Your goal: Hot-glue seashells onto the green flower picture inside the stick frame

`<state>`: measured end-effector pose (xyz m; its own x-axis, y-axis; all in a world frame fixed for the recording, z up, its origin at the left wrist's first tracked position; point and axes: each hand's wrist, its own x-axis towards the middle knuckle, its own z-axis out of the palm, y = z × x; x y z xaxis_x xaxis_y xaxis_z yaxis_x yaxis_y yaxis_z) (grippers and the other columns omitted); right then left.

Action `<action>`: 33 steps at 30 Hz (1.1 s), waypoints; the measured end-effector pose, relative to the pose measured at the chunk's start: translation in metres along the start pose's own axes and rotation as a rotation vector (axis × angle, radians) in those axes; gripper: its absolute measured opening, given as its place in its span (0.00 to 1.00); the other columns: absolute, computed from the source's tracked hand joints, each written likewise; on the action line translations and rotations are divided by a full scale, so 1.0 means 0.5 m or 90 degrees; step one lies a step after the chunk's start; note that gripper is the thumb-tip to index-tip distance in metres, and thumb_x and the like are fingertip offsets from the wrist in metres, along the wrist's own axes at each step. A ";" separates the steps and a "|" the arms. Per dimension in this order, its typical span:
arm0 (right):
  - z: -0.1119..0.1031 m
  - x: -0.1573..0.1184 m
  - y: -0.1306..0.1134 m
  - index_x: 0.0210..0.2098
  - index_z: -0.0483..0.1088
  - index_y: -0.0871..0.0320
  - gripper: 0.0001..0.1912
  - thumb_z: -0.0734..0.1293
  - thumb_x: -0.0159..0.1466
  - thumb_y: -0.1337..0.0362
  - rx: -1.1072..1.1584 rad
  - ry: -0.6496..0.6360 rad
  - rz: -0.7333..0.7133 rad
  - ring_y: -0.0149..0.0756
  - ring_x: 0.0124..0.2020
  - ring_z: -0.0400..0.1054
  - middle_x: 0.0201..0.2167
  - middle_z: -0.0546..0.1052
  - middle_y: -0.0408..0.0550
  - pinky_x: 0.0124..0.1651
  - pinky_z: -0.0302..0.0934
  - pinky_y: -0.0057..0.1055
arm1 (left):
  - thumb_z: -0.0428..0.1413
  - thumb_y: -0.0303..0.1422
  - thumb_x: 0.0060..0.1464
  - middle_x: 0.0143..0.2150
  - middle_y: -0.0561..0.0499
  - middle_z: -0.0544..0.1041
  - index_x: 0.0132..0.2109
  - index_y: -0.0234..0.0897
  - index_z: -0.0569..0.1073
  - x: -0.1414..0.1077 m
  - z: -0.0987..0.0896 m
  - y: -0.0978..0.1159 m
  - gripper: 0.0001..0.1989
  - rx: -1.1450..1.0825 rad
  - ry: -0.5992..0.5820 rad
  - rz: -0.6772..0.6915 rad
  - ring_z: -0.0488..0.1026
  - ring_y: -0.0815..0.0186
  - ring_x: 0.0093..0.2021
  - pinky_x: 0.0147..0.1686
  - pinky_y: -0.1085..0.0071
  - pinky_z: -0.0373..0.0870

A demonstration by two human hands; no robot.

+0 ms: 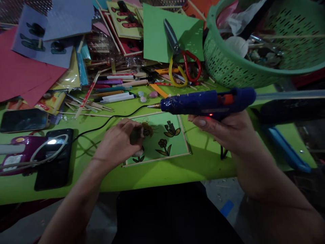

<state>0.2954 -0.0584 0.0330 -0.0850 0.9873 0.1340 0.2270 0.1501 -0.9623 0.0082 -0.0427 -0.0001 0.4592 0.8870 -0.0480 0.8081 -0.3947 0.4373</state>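
Note:
My right hand (pixel 223 130) grips a blue hot glue gun (pixel 193 102), its metal nozzle pointing left above the table and a clear glue stick (pixel 284 95) coming out of its back. A small red light glows on its side. My left hand (pixel 119 140) rests over the left part of a light green card (pixel 175 149) framed with thin wooden sticks. The fingers curl, with thumb and fingertips apart, beside a fuzzy brown piece (pixel 147 129). Dark flower shapes (pixel 163 146) with gold leaves lie on the card. My palm hides the card's left side.
Scissors (pixel 180 51) lie on green paper at the back. A green basket (pixel 228 64) of scraps stands at back right. Pens (pixel 119 98), sticks and small pebbles (pixel 153 94) lie behind the card. Two phones (pixel 54 169) (pixel 24 120) and a black cord (pixel 101 127) are at left.

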 end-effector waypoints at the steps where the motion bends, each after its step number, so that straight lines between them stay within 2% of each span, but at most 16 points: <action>1: 0.000 0.000 -0.001 0.33 0.78 0.52 0.16 0.77 0.57 0.48 -0.001 -0.001 0.004 0.37 0.32 0.75 0.30 0.79 0.43 0.36 0.73 0.34 | 0.59 0.31 0.52 0.47 0.41 0.78 0.49 0.37 0.74 0.001 0.000 0.000 0.16 -0.005 0.001 0.004 0.75 0.47 0.51 0.50 0.54 0.69; 11: -0.003 -0.003 0.007 0.36 0.79 0.52 0.14 0.76 0.59 0.49 -0.019 -0.005 -0.024 0.38 0.33 0.76 0.31 0.81 0.44 0.38 0.74 0.35 | 0.58 0.31 0.54 0.48 0.40 0.77 0.49 0.36 0.73 -0.001 0.001 -0.002 0.15 0.007 0.003 0.025 0.75 0.48 0.51 0.50 0.55 0.70; 20: -0.004 -0.001 0.010 0.37 0.79 0.52 0.13 0.76 0.60 0.52 0.005 -0.015 -0.044 0.39 0.34 0.76 0.31 0.81 0.44 0.38 0.74 0.34 | 0.57 0.30 0.56 0.46 0.44 0.77 0.48 0.36 0.73 -0.004 0.004 -0.003 0.12 0.062 0.030 0.057 0.76 0.54 0.48 0.49 0.59 0.74; 27: -0.008 0.001 0.012 0.37 0.79 0.51 0.12 0.75 0.61 0.51 -0.022 -0.019 -0.069 0.39 0.34 0.76 0.30 0.80 0.43 0.41 0.74 0.37 | 0.57 0.31 0.56 0.48 0.42 0.76 0.50 0.34 0.75 -0.006 0.000 -0.006 0.15 0.089 -0.002 0.056 0.76 0.54 0.46 0.47 0.59 0.75; 33: -0.007 0.004 0.010 0.37 0.79 0.51 0.12 0.74 0.62 0.50 -0.033 -0.017 -0.077 0.38 0.33 0.75 0.31 0.80 0.43 0.39 0.73 0.35 | 0.57 0.32 0.58 0.49 0.43 0.76 0.52 0.36 0.76 -0.006 -0.003 0.002 0.15 0.110 -0.035 0.021 0.77 0.53 0.45 0.43 0.60 0.75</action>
<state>0.2998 -0.0556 0.0291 -0.1409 0.9601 0.2415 0.2631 0.2715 -0.9258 0.0070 -0.0452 0.0018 0.5026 0.8601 -0.0879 0.8414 -0.4632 0.2782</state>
